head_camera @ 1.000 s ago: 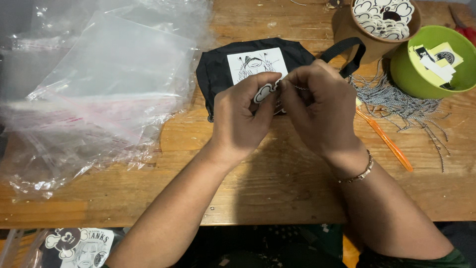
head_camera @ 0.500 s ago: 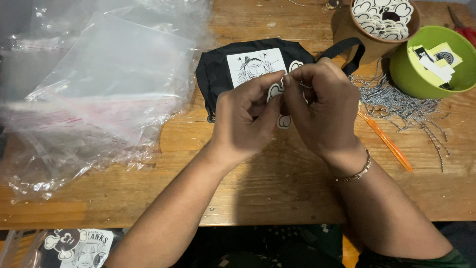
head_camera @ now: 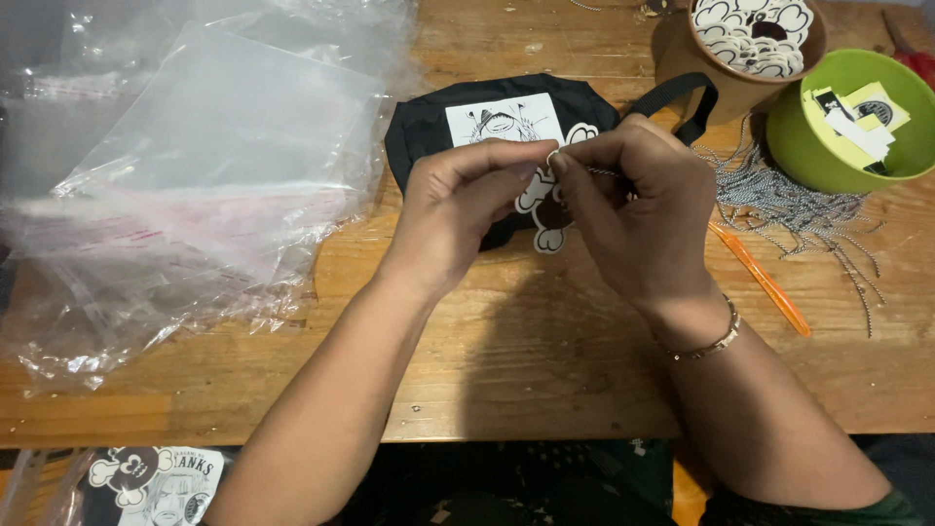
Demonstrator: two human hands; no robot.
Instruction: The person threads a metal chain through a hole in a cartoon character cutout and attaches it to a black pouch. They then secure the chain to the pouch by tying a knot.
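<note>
Your 2 hands meet at the middle of the view, fingertips pinched together on a thin metal ball chain [head_camera: 606,173] with a flat white-and-black skull-shaped charm [head_camera: 542,206] dangling just below them. The left hand [head_camera: 458,209] closes thumb and forefinger on 1 end; the right hand [head_camera: 638,209] pinches the other, a bracelet [head_camera: 703,341] on its wrist. Charm and chain hang just above the near edge of a black cloth pouch [head_camera: 429,131] with a white printed patch, lying at 12 o'clock from your hands.

The chain is fine and slick, so I judge it could slip from the pinch and let the charm drop onto the pouch. The link end is too small to see.

At 3 o'clock a loose heap of similar ball chains [head_camera: 779,200] spreads on the wooden desk [head_camera: 545,370], prone to tangling, with a slim orange plastic tool [head_camera: 765,282] beside it. At 1 o'clock stands a brown round pot [head_camera: 682,68] of more flat charms; at 2 o'clock a green bowl [head_camera: 808,146] holds small paper cards. At 9 o'clock lies a crinkled pile of clear plastic bags [head_camera: 195,175], glossy and slippery.
</note>
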